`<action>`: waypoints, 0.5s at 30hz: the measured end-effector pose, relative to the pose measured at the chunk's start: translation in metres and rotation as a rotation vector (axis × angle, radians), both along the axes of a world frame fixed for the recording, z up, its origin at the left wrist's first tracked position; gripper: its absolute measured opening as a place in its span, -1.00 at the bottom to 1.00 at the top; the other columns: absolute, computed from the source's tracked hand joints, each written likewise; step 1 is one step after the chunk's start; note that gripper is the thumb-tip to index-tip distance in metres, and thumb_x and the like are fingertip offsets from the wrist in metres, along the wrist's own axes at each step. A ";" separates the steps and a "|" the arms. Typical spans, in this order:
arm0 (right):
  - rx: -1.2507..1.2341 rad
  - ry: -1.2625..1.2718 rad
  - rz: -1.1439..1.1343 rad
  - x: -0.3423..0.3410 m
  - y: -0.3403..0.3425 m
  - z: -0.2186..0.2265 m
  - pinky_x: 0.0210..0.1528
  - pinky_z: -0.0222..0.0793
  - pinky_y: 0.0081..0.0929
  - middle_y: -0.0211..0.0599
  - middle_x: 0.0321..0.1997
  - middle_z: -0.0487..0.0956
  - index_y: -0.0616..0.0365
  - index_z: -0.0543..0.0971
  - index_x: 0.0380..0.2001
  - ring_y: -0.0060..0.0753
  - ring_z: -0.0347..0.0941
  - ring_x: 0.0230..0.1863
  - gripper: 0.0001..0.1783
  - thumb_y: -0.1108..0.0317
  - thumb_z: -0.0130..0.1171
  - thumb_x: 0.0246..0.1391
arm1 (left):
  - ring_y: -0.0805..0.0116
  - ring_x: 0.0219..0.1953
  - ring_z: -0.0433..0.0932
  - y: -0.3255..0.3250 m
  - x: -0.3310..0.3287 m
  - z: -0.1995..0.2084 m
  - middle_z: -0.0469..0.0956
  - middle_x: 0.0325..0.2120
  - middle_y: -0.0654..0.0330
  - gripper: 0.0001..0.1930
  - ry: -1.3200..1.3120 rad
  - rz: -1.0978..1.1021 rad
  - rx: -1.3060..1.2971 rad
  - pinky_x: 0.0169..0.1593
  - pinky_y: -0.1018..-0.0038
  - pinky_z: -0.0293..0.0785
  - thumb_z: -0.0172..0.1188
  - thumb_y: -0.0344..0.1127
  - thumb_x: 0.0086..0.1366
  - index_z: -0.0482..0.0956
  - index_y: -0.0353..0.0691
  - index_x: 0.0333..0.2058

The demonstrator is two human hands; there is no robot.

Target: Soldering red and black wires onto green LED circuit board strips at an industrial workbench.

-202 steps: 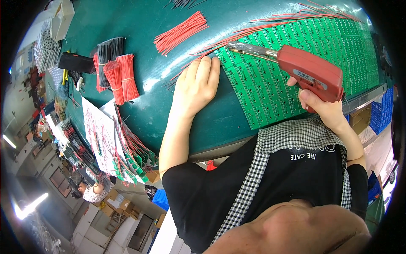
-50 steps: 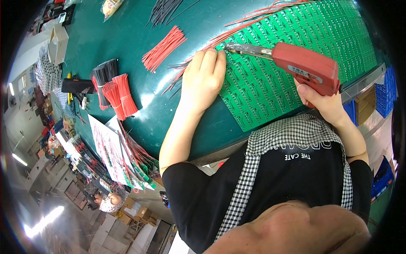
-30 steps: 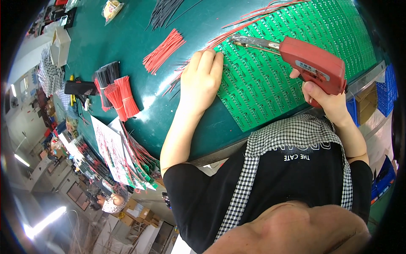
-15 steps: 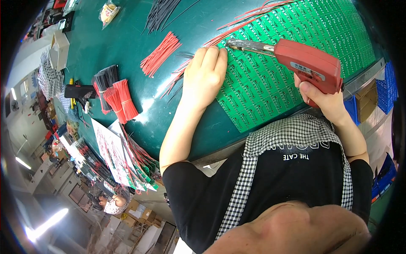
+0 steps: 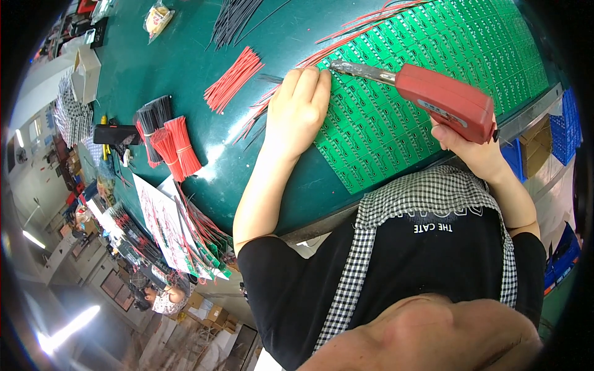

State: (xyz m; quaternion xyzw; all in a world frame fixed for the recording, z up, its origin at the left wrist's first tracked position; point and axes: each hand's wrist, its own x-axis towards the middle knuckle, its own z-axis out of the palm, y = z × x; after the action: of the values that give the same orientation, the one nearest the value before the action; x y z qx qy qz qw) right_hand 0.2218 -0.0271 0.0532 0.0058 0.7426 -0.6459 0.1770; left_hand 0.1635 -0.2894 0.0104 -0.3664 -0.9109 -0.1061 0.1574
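My right hand (image 5: 464,145) is closed around the handle of a red soldering gun (image 5: 448,99). The gun's metal tip points left and reaches the green circuit board panel (image 5: 396,117) at its upper left edge, just beside my left fingertips. My left hand (image 5: 300,108) rests over the panel's left edge, fingers bent and pressed together. Whatever they pinch is hidden under them. Red and black wires (image 5: 257,117) stick out to the left of this hand. More red wires (image 5: 346,42) lie along the panel's far edge.
Loose red wires (image 5: 234,79) and black wires (image 5: 238,21) lie on the green table (image 5: 179,68). Bundled wires (image 5: 176,148), a black phone-like object (image 5: 116,134) and wired boards on white sheets (image 5: 162,213) sit leftward. Blue crates (image 5: 566,127) stand at right; another person (image 5: 167,300) sits farther off.
The soldering gun's body has shifted slightly left and turned a little in my right hand, its tip staying by my left fingers. My left hand has barely moved.
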 end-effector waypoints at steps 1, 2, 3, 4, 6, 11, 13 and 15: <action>0.002 0.001 -0.003 -0.001 -0.002 0.003 -0.48 0.30 -0.72 -0.46 -0.43 0.52 0.19 0.49 -0.25 -0.73 0.36 -0.52 -0.66 0.35 0.30 -0.13 | 0.38 -0.40 0.39 0.001 -0.001 0.000 0.37 -0.45 0.22 -0.73 0.007 -0.004 0.002 -0.42 0.54 0.42 0.10 -0.43 -0.15 0.49 -0.31 -0.36; -0.086 -0.080 -0.051 -0.004 -0.005 0.008 -0.48 0.30 -0.72 -0.45 -0.41 0.52 0.19 0.49 -0.25 -0.73 0.36 -0.52 -0.67 0.35 0.30 -0.13 | 0.38 -0.40 0.39 0.001 -0.001 0.000 0.37 -0.45 0.22 -0.73 0.007 -0.006 0.003 -0.42 0.54 0.42 0.10 -0.43 -0.15 0.49 -0.31 -0.36; -0.174 -0.161 -0.099 -0.005 -0.006 0.011 -0.48 0.31 -0.72 -0.45 -0.40 0.53 0.19 0.50 -0.25 -0.72 0.36 -0.52 -0.67 0.35 0.29 -0.13 | 0.38 -0.40 0.39 0.001 -0.001 0.000 0.38 -0.45 0.22 -0.73 0.013 -0.009 0.004 -0.42 0.54 0.42 0.10 -0.43 -0.15 0.49 -0.31 -0.36; -0.174 -0.160 -0.100 -0.004 -0.006 0.011 -0.48 0.31 -0.72 -0.45 -0.40 0.53 0.19 0.50 -0.25 -0.72 0.36 -0.52 -0.67 0.35 0.29 -0.13 | 0.38 -0.40 0.39 0.001 -0.002 0.000 0.38 -0.44 0.22 -0.72 0.019 -0.011 0.006 -0.41 0.55 0.42 0.10 -0.43 -0.15 0.49 -0.31 -0.36; -0.144 -0.178 -0.138 -0.004 -0.005 0.011 -0.50 0.32 -0.72 -0.44 -0.42 0.52 0.20 0.50 -0.28 -0.72 0.36 -0.52 -0.70 0.36 0.28 -0.12 | 0.38 -0.40 0.39 0.002 -0.002 0.000 0.38 -0.44 0.22 -0.72 0.017 -0.012 0.006 -0.41 0.55 0.42 0.10 -0.43 -0.15 0.49 -0.32 -0.36; -0.119 -0.185 -0.087 -0.005 -0.001 0.008 -0.52 0.32 -0.71 -0.44 -0.46 0.51 0.21 0.49 -0.29 -0.71 0.36 -0.56 -0.70 0.35 0.28 -0.12 | 0.38 -0.40 0.39 0.002 -0.001 0.001 0.38 -0.44 0.22 -0.72 -0.010 0.008 -0.004 -0.40 0.55 0.42 0.10 -0.44 -0.15 0.49 -0.32 -0.35; -0.091 -0.179 -0.081 -0.004 -0.001 0.006 -0.52 0.32 -0.71 -0.44 -0.47 0.50 0.21 0.49 -0.30 -0.71 0.35 -0.57 -0.70 0.34 0.28 -0.12 | 0.36 -0.39 0.40 0.001 -0.001 0.001 0.39 -0.43 0.21 -0.72 -0.023 0.014 0.016 -0.39 0.53 0.43 0.11 -0.44 -0.14 0.49 -0.31 -0.35; -0.100 -0.182 -0.109 -0.003 0.000 0.006 -0.53 0.31 -0.70 -0.44 -0.47 0.50 0.21 0.49 -0.30 -0.70 0.35 -0.58 -0.70 0.34 0.29 -0.13 | 0.35 -0.38 0.41 0.001 -0.002 -0.001 0.40 -0.42 0.21 -0.72 -0.028 0.007 0.048 -0.38 0.52 0.43 0.10 -0.44 -0.14 0.49 -0.30 -0.34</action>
State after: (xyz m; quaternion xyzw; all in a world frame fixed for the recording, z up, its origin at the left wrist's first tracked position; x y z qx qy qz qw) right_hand 0.2187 -0.0271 0.0588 0.0962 0.6889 -0.6876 0.2083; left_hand 0.1615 -0.2885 0.0090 -0.3580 -0.9115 -0.1324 0.1536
